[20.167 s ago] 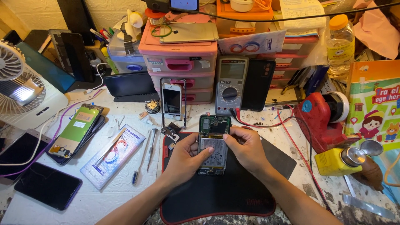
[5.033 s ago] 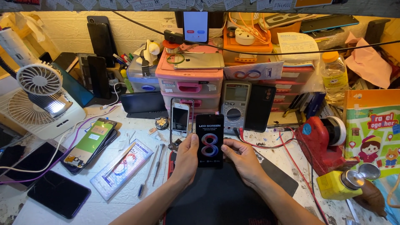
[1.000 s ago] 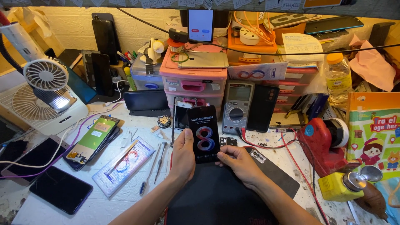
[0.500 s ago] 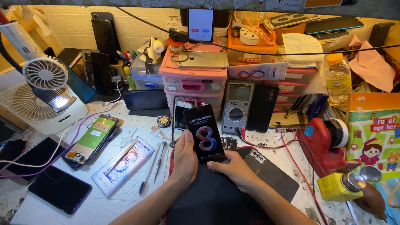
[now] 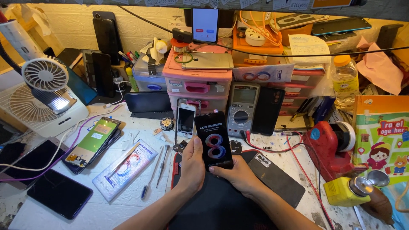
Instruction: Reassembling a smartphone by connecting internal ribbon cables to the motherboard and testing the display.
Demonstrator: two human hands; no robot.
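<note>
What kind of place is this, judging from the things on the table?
Most likely a phone repair bench. Both hands hold a phone screen panel, a grey multimeter leans on pink parts drawers, and several phones and small hand tools lie around.

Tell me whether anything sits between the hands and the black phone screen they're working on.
Nothing visible does. The left hand grips the black phone screen along its left edge, and the right hand supports its lower end from below. Both touch it directly, holding it tilted above the black mat.
</note>
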